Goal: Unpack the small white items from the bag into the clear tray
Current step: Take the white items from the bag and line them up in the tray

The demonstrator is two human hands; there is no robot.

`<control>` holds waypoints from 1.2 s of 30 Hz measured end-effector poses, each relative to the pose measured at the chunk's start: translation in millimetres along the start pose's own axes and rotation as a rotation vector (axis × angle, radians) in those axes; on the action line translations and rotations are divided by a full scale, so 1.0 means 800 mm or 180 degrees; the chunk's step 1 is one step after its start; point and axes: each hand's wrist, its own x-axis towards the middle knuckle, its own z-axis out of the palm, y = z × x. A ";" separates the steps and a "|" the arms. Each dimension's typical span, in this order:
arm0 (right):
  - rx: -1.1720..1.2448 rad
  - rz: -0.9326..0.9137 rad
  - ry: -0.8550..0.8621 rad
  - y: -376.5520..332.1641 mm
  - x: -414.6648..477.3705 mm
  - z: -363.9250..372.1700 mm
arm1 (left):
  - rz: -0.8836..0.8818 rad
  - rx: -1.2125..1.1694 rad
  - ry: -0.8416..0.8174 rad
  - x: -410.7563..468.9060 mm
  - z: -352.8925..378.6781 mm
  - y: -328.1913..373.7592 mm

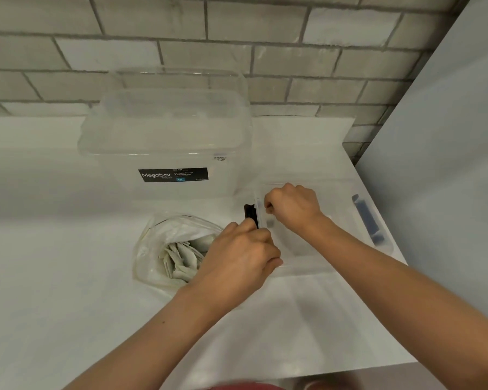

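White countertop (54, 249), matte, runs back to a wall of pale grey brick tiles (265, 23) with darker grout; a plain pale panel (448, 136) closes off the right side and the counter ends against it. At the back, against the wall, a large clear storage box (166, 136) with its lid on, black "Megabox" label (173, 175) facing the camera. In front of the box, near counter centre, a clear bag (148, 266) lies with its mouth open, a heap of small white items (181, 260) inside, flat and packet-like, bunched toward its right side. Just right of the bag, the clear tray (307, 267), low-walled, black clip (250, 213) on its left end, blue clip (368, 218) on its right end. Left hand (237, 260) sits between bag and tray, partly covering the bag's right edge; fingers curled round the tray's near-left corner just below the black clip, thumb toward the near rim, gripping it. Right hand (293, 209) reaches across into the tray's far-left part, knuckles up, fingers curled with tips close together; cannot tell whether they pinch an item, the tips are too blurred. A faint greyish patch shows on the tray floor under those fingertips, identity unclear. Both forearms bare, entering from the lower edge
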 end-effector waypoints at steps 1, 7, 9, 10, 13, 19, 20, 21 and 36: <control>-0.0131 -0.0004 0.0042 -0.002 -0.001 -0.001 | 0.0008 0.0006 -0.0007 0.000 0.001 -0.001; -0.0341 0.0150 0.0300 -0.007 -0.008 -0.010 | 0.0066 -0.0102 -0.0037 -0.005 -0.005 -0.002; -0.0040 0.0329 0.0391 -0.002 -0.019 -0.018 | 0.0017 -0.0216 -0.0028 -0.009 -0.020 -0.008; 0.0205 0.0455 0.0486 0.001 -0.026 -0.023 | -0.0066 -0.0291 0.0037 -0.014 -0.031 -0.015; 0.1317 0.0669 0.0988 0.002 -0.064 -0.039 | -0.0632 -0.0321 0.0527 -0.039 -0.066 -0.056; 0.3052 -0.0197 0.1101 -0.107 -0.138 -0.064 | -0.0847 -0.0048 0.0103 -0.105 -0.087 -0.123; 0.2936 -0.0342 0.0859 -0.124 -0.139 -0.057 | -0.0657 -0.0074 -0.0198 -0.110 -0.086 -0.125; 0.2700 -0.0421 0.0576 -0.139 -0.136 -0.047 | -0.0519 -0.0060 -0.0520 -0.115 -0.084 -0.128; 0.0542 -0.0020 -0.0072 -0.209 -0.118 0.002 | -0.1034 -0.0227 -0.1516 -0.128 -0.077 -0.135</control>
